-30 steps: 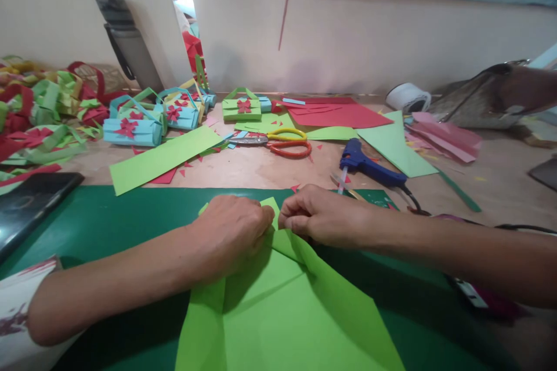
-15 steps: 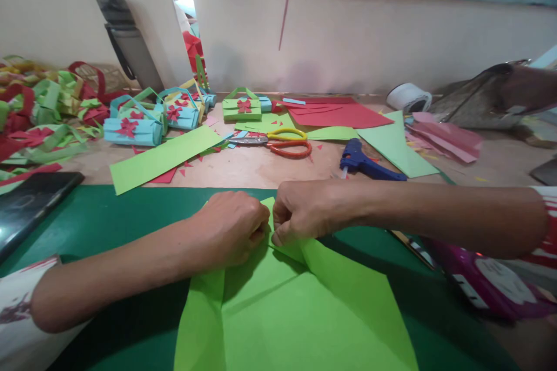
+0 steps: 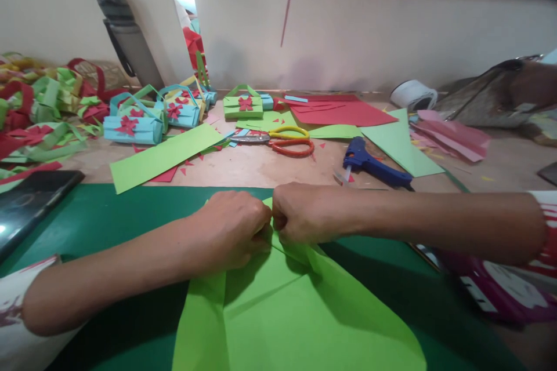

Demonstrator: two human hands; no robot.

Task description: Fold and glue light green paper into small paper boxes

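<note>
A large sheet of bright green paper [image 3: 300, 319] with several creases lies over the green mat [image 3: 139, 208], running off the bottom of the view. At its far end my left hand [image 3: 237, 226] is closed on the paper, knuckles up. Right beside it, my right hand [image 3: 304, 214] grips the same end with curled fingers, so that the two hands nearly touch. Between and below them the paper is folded inward and raised. The fingertips of both hands are mostly hidden.
Beyond the mat are scissors [image 3: 282, 139], a blue glue gun [image 3: 374, 165], a green paper strip [image 3: 167, 156] and red paper sheets [image 3: 343, 110]. Small paper bags [image 3: 133, 129] stand at the back left. A phone [image 3: 39, 203] lies left, a purple packet [image 3: 500, 290] right.
My right hand has shifted slightly left, its fingers curling closer to the left hand. The paper's right side has spread out and curved. My left hand has barely moved.
</note>
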